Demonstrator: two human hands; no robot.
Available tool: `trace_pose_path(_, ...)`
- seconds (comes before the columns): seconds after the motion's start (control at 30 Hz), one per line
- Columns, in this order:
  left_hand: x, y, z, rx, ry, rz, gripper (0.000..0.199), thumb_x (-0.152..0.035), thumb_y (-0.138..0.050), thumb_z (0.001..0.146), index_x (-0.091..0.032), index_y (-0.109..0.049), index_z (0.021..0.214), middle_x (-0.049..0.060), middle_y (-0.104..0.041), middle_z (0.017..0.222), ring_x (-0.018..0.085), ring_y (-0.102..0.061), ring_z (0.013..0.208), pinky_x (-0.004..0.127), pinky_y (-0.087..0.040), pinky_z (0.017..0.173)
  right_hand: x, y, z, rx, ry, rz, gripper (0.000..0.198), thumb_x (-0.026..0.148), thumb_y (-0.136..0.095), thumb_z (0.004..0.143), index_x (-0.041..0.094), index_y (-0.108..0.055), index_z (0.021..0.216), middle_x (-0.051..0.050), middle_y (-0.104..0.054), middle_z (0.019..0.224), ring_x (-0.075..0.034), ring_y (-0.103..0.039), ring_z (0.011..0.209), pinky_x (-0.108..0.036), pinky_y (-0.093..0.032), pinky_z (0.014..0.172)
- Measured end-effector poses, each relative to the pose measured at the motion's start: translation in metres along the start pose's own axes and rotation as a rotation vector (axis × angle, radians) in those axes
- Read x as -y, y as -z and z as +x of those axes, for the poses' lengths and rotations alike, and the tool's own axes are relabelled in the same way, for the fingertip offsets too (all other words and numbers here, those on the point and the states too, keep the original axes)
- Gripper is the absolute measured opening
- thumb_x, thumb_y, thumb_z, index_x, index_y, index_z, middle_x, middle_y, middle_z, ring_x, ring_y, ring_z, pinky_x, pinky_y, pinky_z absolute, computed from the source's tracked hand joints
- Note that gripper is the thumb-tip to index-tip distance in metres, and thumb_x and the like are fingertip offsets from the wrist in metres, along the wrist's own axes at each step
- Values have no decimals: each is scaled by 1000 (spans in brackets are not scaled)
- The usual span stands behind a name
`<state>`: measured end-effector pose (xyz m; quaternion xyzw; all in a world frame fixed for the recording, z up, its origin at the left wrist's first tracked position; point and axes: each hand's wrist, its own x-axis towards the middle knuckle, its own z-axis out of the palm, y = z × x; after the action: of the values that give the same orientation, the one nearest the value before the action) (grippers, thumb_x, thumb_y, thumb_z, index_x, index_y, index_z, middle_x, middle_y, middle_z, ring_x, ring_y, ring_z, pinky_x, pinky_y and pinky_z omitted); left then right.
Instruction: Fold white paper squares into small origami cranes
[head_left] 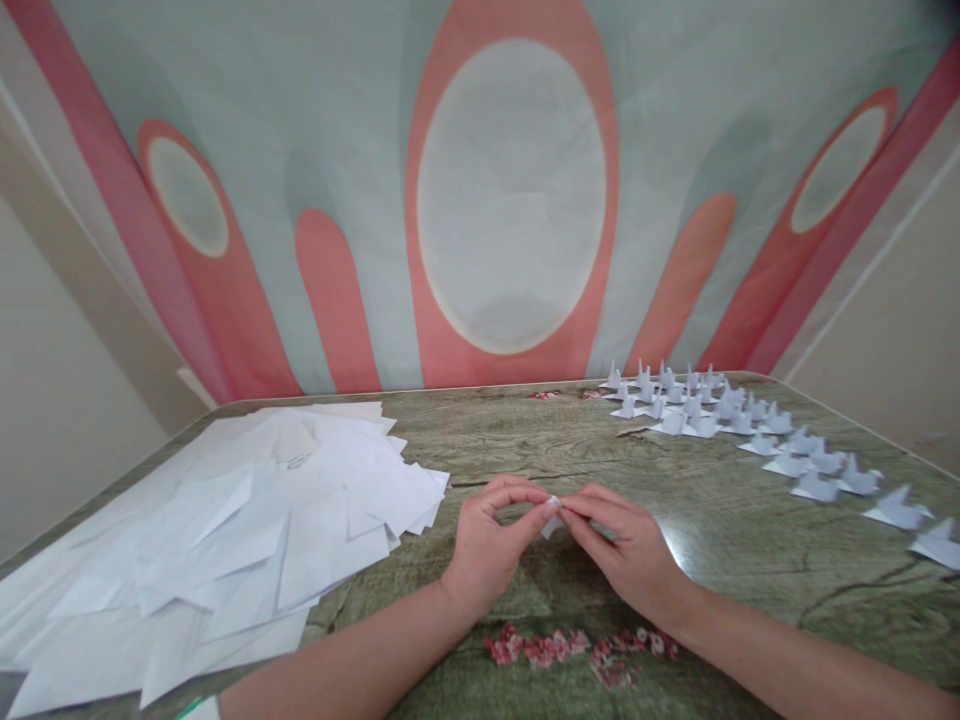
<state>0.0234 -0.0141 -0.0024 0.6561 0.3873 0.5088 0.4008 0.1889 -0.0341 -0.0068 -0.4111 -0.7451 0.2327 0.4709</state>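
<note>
A small piece of folded white paper (551,524) is held up between my two hands, above the middle of the table. My left hand (491,540) pinches its left side between thumb and fingers. On the other side, the fingertips of my right hand (626,545) close on it too. Most of the paper is covered by my fingers, so its exact folds cannot be made out; one pointed bit shows below the fingertips.
Loose white paper sheets (247,540) lie in a wide, overlapping pile on the left. Several folded white paper cranes (816,487) stand in rows along the right and back right. The wood-patterned table (480,430) bears printed pink flowers and meets a patterned backdrop (360,120).
</note>
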Motion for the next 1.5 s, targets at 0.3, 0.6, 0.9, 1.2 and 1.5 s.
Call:
trace_pose_path(0.3, 2, 0, 1, 22, 26, -29, 10, -26, -66, 73, -17, -66, 75, 3, -62, 78, 15, -55, 78, 26, -43, 76, -1, 1, 0, 24, 15, -23, 17, 18, -49, 86, 20, -65, 91, -2, -56, 74, -13, -53, 69, -24, -42, 62)
trace_pose_path(0.6, -6, 2, 0, 46, -22, 105, 7, -23, -62, 76, -16, -63, 75, 3, -61, 77, 15, -56, 78, 27, -42, 77, 1, 1, 0, 7, 51, -23, 16, 16, -50, 85, 20, -64, 91, -2, -56, 74, -13, -53, 69, -24, -43, 62)
trace_pose_path(0.9, -12, 1, 0, 66, -29, 174, 7, -22, -61, 77, -17, -63, 73, 3, -61, 77, 16, -56, 80, 27, -42, 78, 1, 1, 1, 47, 36, -60, 16, 19, -48, 86, 18, -63, 83, -4, -56, 75, -15, -53, 71, -27, -44, 64)
trace_pose_path(1.2, -7, 1, 1, 79, -39, 158, 7, -21, -61, 77, -19, -68, 78, 3, -62, 79, 16, -57, 80, 26, -42, 78, 2, 3, 3, 25, 33, -73, 17, 20, -47, 87, 18, -63, 86, -4, -55, 75, -16, -53, 71, -28, -44, 64)
trace_pose_path(1.5, -5, 0, 2, 96, 15, 137, 9, -22, -60, 77, -18, -68, 77, 3, -64, 77, 16, -58, 78, 26, -43, 77, 0, 2, 3, 3, -3, -50, 15, 23, -49, 86, 18, -63, 83, -4, -56, 74, -15, -54, 70, -27, -44, 63)
